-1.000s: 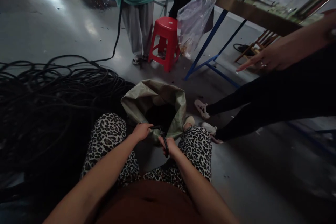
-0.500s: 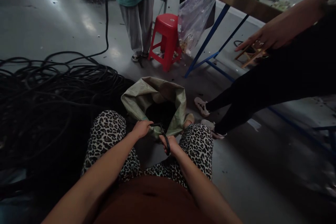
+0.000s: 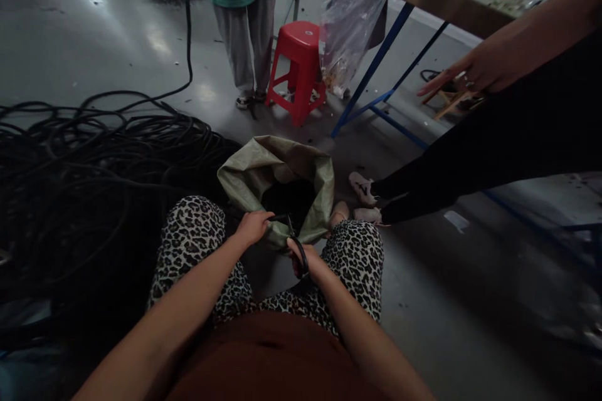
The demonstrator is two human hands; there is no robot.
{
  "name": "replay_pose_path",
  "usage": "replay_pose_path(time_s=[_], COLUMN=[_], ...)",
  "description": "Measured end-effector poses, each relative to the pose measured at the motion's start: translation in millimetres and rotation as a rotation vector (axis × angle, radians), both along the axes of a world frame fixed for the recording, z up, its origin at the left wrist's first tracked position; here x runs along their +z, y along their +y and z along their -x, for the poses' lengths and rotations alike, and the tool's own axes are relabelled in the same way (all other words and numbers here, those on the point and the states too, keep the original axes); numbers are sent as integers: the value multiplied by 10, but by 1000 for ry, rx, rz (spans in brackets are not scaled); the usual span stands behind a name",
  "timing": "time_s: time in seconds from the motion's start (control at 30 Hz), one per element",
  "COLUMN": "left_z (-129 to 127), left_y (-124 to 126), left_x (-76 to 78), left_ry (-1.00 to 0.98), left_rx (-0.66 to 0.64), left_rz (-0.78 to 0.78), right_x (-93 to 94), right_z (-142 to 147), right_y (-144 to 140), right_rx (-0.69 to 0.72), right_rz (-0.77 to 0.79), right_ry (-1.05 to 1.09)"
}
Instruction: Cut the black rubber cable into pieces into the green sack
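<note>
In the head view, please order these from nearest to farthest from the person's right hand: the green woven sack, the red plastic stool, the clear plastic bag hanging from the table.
From the right hand:
1. Green woven sack, just ahead, between the knees.
2. Red plastic stool, far ahead on the floor.
3. Clear plastic bag, beside the stool to its right; too close to rank against it.

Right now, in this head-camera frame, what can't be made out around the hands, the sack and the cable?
- Inside of the green woven sack: too dark to see its contents.
- Short black cable piece: its lower end is hidden behind the right hand.
- Left hand: fingers curl over the sack's rim, their tips hidden.
- Black cable heap: cut off by the left edge, strands merge in shadow.
</note>
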State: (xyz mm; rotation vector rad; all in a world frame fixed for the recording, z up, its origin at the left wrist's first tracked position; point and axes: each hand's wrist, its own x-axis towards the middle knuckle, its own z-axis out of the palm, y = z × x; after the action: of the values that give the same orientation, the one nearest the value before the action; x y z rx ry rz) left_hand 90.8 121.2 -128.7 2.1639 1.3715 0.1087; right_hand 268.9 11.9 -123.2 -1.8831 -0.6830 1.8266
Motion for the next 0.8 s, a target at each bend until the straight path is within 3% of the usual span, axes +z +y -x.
replay_pose_path(time_s=[0.5, 0.8], left_z=[-7, -27], left_y=[-58, -82], left_x=[30, 49], left_ry=[-43, -16], left_rx=[-90, -116], left_rz=[19, 18], right_x=[72, -53], right_z=[17, -10], right_y=[-12, -16], right_rx=[82, 121], right_rz=[-7, 19], right_ry=[10, 8])
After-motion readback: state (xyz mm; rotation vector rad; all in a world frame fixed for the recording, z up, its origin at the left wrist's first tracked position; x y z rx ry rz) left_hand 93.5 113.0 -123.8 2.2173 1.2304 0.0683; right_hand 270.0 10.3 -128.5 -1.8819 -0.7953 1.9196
